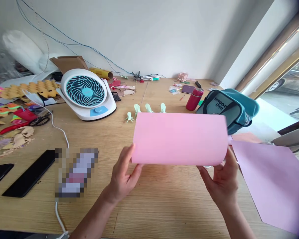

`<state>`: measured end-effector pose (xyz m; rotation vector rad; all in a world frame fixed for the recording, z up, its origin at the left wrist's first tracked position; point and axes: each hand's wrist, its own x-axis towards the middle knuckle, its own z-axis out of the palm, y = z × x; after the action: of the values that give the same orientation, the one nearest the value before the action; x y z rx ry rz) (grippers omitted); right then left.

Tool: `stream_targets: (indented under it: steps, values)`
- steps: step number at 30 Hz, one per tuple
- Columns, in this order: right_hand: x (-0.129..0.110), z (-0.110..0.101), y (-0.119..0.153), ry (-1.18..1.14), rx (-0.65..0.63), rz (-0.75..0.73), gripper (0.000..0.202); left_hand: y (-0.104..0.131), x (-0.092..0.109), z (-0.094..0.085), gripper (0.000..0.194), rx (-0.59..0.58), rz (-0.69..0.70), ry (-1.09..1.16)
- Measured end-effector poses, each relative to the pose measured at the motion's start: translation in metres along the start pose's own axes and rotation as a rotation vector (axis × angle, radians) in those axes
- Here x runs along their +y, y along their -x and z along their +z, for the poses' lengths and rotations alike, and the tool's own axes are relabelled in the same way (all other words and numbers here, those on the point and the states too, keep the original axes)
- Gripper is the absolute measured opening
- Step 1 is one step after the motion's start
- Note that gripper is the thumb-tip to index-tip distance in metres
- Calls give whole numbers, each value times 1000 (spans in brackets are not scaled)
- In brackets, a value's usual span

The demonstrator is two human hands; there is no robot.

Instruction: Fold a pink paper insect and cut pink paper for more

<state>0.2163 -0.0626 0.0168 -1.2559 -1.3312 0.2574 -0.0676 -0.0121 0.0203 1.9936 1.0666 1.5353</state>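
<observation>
A sheet of pink paper is raised above the wooden table, its near edge curving over. My left hand grips its lower left corner, thumb below and fingers at the side. At the lower right corner, my right hand pinches the sheet, with some fingertips hidden behind it. Beyond the paper stand several small pale green folded paper figures, partly covered by the sheet. Larger pink-lilac paper lies at the right side of the table.
A white fan stands at the back left. A red bottle and a teal bag are at the back right. Red-handled scissors, paper scraps, a black flat case and a blurred-out device with a white cable lie left.
</observation>
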Motion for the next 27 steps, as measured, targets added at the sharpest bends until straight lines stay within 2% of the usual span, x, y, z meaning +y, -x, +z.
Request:
stream_targets:
  steps: [1,4,5,9,13,16,19,21,24,27]
  values:
    - [8,-5,11,35,-45,71,73,9,1,-1,69,-49,1,-35]
    - [28,-21,48,210,-222,224,29,38,8,-5,78,-147,-43,-67]
    - [31,-26,58,225,-315,249,22,47,10,-7,79,-184,-59,-67]
    - [20,-42,76,39,-671,301,37,69,20,-17,69,-472,-93,-4]
    - [-1,-49,67,29,-865,229,32,72,28,-23,40,-654,-81,-45]
    - [-4,-50,61,30,-920,175,30,71,32,-25,27,-716,-36,-122]
    - [0,-50,60,8,-967,68,29,73,32,-28,27,-746,5,-162]
    - [1,-51,62,14,-979,53,33,76,31,-30,29,-765,20,-164]
    - [-5,-52,64,21,-949,104,32,77,31,-33,28,-799,-45,-137]
    - [-12,-50,65,47,-907,227,30,69,35,-34,28,-805,-210,-75]
